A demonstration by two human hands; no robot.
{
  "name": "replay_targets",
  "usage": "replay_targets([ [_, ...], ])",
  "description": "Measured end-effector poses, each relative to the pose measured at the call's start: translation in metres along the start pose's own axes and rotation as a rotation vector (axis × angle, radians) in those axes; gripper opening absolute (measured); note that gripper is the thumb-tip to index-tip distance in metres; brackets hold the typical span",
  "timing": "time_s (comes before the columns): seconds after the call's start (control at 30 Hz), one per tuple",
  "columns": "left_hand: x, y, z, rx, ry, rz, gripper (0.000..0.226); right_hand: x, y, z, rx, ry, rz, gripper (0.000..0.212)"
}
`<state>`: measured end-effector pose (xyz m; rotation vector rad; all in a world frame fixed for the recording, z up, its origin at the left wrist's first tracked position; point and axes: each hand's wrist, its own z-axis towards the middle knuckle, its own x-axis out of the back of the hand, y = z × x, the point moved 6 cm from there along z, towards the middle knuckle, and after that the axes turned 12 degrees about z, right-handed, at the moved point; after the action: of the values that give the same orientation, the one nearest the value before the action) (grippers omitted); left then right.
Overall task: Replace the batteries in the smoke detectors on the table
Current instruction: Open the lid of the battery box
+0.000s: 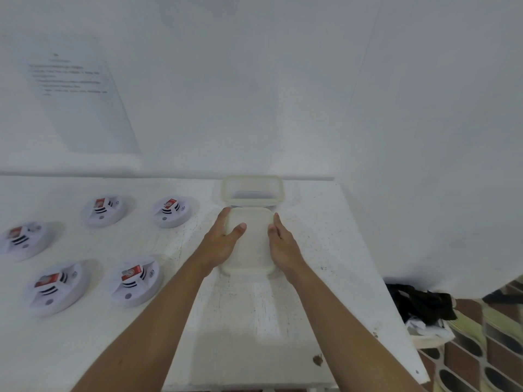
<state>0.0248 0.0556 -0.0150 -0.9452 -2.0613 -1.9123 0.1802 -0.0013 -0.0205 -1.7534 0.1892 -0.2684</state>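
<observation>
Several white round smoke detectors lie on the white table [254, 321], each with a red-and-white battery showing on top; the nearest is [135, 281], another sits further back [172, 211]. A translucent square lid [252, 244] lies flat in the middle. My left hand [223, 239] grips its left edge, thumb on top. My right hand [283, 244] holds its right edge, fingers along the side. Just behind the lid stands an open translucent plastic container [252, 190]; its contents are not clear.
A printed sheet of paper [79, 94] hangs on the white wall at the left. Off the table's right edge lie a black cloth bundle [418, 304] and a brick-patterned surface [481, 349].
</observation>
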Motion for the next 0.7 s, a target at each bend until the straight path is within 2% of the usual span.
replay_targets([
  [0.13, -0.001, 0.002, 0.000, -0.028, -0.004, -0.056, 0.066, 0.000, 0.000, 0.000, -0.002, 0.002, 0.006, 0.052],
  [0.27, 0.004, -0.002, 0.001, -0.011, 0.068, -0.051, 0.063, 0.000, -0.001, 0.000, -0.002, -0.006, -0.003, 0.052],
  [0.43, 0.007, 0.003, 0.003, -0.008, 0.052, 0.144, 0.070, 0.001, 0.000, 0.006, -0.017, -0.056, -0.045, 0.053],
  [0.53, 0.020, 0.011, 0.005, -0.075, 0.131, 0.237, 0.072, 0.000, -0.006, 0.011, -0.036, -0.155, -0.112, 0.052],
  [0.63, 0.024, 0.012, 0.005, -0.134, 0.088, 0.304, 0.068, -0.003, -0.015, 0.010, -0.045, -0.247, -0.134, 0.051],
  [0.7, 0.027, 0.008, 0.003, -0.113, 0.070, 0.352, 0.065, 0.000, -0.018, 0.008, -0.028, -0.238, -0.153, 0.047],
])
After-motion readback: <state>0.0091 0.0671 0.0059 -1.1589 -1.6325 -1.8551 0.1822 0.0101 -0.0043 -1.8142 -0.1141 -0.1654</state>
